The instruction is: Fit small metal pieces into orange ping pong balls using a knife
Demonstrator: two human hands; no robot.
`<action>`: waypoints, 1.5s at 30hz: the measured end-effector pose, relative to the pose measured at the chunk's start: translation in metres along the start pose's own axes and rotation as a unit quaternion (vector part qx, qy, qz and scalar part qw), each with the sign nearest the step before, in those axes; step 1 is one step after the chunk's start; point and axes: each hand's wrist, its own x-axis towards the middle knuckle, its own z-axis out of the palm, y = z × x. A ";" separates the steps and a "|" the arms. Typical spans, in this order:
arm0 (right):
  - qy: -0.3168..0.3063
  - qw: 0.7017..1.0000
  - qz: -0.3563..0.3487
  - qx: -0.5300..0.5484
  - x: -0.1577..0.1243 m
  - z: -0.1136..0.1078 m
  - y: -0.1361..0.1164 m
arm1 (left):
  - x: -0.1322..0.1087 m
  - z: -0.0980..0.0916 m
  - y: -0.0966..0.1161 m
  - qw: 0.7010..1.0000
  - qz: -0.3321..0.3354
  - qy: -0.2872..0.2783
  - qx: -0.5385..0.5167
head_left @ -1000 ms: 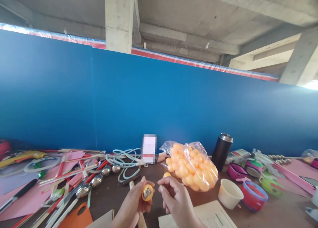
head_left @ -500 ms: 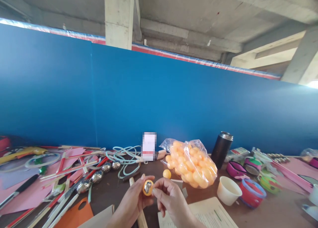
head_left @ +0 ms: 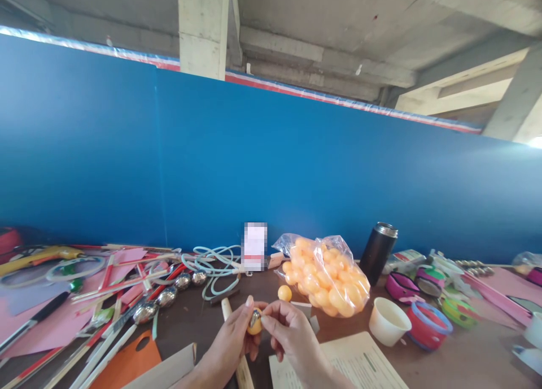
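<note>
Between the fingers of my left hand [head_left: 232,335] is an orange ping-pong ball [head_left: 254,328] with a shiny silver patch, like foil, on its upper side. The thumb lies against the ball's left edge. My right hand [head_left: 292,335] has its thumb and forefinger pinched at the ball's right side, touching the patch's edge; anything small between those fingertips is hidden. A pale wooden stick [head_left: 243,372] lies under my left hand. Just beyond my hands is a loose orange ball [head_left: 284,293]. A printed booklet [head_left: 345,363] lies partly beneath my right wrist.
A clear bag [head_left: 328,276] of orange balls stands behind, beside a black flask [head_left: 378,253]. To the right are a cream cup [head_left: 389,321] and a red-and-blue tub [head_left: 428,327]. Silver balls [head_left: 166,297], sticks and an orange card [head_left: 127,363] crowd the left side.
The ball has turned in my left fingers, so its silver patch faces more upward and more orange shows below. Both hands stay close together at nearly the same spot.
</note>
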 end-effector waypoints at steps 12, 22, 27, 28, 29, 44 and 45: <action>-0.024 0.995 0.065 0.071 -0.001 0.001 -0.001 | 0.001 -0.004 -0.006 0.999 0.017 0.002 0.051; -0.028 0.985 0.118 0.123 -0.003 0.001 -0.001 | 0.001 -0.004 -0.006 0.999 0.000 0.007 0.037; -0.032 0.985 0.118 0.120 -0.003 0.001 0.001 | 0.000 -0.004 -0.006 0.999 0.004 0.006 0.034; -0.033 0.985 0.117 0.119 -0.003 0.001 0.001 | 0.001 -0.004 -0.006 0.999 0.002 0.006 0.032; -0.034 0.985 0.117 0.118 -0.003 0.001 0.001 | 0.001 -0.004 -0.007 1.000 0.001 0.006 0.030; -0.045 0.981 0.127 0.140 -0.004 0.001 0.000 | -0.001 -0.003 -0.005 1.000 -0.014 0.007 0.026; -0.045 0.981 0.128 0.142 -0.004 0.001 0.000 | -0.001 -0.003 -0.005 1.000 -0.014 0.005 0.024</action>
